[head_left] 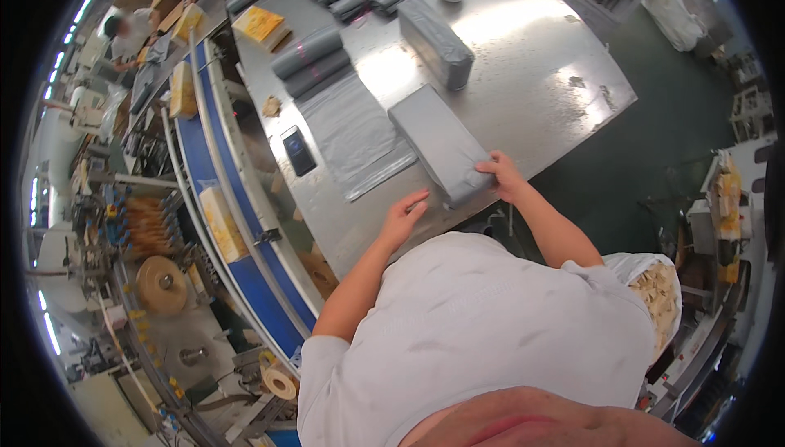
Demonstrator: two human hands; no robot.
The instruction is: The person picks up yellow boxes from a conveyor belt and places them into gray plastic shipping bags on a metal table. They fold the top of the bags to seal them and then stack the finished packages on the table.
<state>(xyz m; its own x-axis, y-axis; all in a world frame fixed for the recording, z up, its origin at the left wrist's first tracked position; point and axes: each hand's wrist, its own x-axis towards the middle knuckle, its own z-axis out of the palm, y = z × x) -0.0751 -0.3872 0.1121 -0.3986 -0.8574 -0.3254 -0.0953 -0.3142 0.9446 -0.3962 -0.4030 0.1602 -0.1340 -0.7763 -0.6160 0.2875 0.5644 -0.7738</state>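
A long box-shaped package wrapped in grey plastic (pixel 441 140) lies on the metal table in front of me. My right hand (pixel 503 177) is closed on its near right end, the fingers pressing the gathered plastic at that end. Left of this end, my left hand (pixel 405 216) is a little apart from the package, fingers slightly bent and parted, holding nothing I can see. A stack of flat grey plastic bags (pixel 350 136) lies along the package's left side. Farther back stands a second grey wrapped package (pixel 436 42).
Rolled grey bags (pixel 311 61) lie farther back on the metal table (pixel 540 91), with a phone (pixel 298 151) and a yellow-and-white pack (pixel 262 27) at left. A blue conveyor (pixel 260 292) carrying yellow packs runs along the left. A sack of scraps (pixel 657 300) stands at my right.
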